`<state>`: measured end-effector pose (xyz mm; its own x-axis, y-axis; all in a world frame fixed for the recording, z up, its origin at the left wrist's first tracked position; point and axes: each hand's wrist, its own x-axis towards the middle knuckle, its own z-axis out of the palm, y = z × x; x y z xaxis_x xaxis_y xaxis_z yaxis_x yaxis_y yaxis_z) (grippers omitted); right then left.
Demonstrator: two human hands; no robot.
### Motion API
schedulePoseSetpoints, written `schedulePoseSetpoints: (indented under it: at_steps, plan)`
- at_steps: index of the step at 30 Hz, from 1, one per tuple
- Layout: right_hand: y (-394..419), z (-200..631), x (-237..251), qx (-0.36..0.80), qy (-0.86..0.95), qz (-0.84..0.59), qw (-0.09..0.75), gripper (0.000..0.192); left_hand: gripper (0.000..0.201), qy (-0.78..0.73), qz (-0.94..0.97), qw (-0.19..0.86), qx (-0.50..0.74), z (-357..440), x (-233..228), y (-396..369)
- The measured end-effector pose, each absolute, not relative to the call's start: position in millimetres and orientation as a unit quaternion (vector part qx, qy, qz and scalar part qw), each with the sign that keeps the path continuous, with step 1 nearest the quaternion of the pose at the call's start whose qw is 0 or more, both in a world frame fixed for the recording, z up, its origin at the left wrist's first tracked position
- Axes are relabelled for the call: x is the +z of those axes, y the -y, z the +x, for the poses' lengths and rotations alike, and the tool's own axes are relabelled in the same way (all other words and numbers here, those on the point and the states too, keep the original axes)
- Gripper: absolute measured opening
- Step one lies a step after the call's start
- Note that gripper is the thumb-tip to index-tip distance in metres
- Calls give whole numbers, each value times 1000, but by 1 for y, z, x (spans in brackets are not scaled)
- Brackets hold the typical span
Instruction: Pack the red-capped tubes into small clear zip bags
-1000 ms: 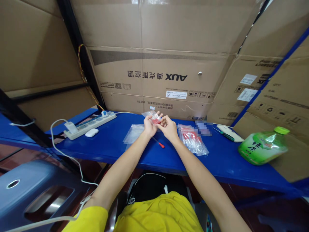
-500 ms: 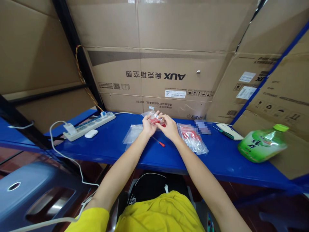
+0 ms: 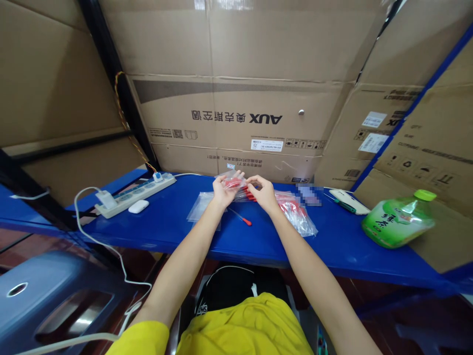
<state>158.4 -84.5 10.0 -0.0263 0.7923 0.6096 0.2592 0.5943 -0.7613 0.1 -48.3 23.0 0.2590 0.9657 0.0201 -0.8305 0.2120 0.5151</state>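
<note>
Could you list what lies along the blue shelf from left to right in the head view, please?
Power strip → white earbud case → empty clear bags → left hand → right hand → green-handled screwdriver → green bottle.

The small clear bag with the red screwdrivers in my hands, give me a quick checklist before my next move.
1. Left hand grips the small clear bag: ok.
2. Right hand holds the bag's other side: ok.
3. Bag's mouth sealed: cannot tell.
4. Loose screwdriver lies on the blue shelf, clear of the edge: ok.
5. Pile of filled bags within reach beside the right hand: ok.
6. Empty bags under the left wrist: ok.
</note>
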Motion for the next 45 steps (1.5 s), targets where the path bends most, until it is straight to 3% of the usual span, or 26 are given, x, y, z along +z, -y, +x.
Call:
schedulePoseSetpoints:
  at_steps: [3, 7, 13, 16, 18, 22, 26, 30, 37, 45]
  plan:
    - [87, 158, 13, 241, 678, -373, 585, 21, 58, -172, 233, 776, 560, -3, 22, 45]
    - [88, 159, 17, 167, 665, -392, 613, 22, 55, -189, 253, 800, 511, -3, 25, 46]
    - [84, 167, 23, 168, 575, -355, 718, 27, 71, -226, 343, 815, 409, -2, 23, 45]
    - [79, 178, 24, 141, 508, -386, 757, 32, 65, -345, 395, 741, 420, 1, 12, 37]
    - [76, 186, 24, 117, 486, -406, 765, 34, 44, -411, 423, 632, 503, 5, 6, 35]
    - [71, 194, 23, 110, 480, -412, 767, 34, 15, -334, 558, 473, 594, 13, 9, 46]
    - [72, 189, 21, 137, 493, -414, 753, 33, 15, -259, 598, 447, 613, 17, 23, 60]
    - [75, 180, 18, 157, 522, -422, 724, 33, 7, -273, 559, 459, 635, 18, 27, 61]
    - [81, 172, 19, 216, 579, -402, 676, 38, 12, -276, 544, 441, 659, 15, 28, 59]
    - [86, 171, 23, 231, 627, -389, 635, 32, 15, -260, 639, 374, 620, 18, 25, 64]
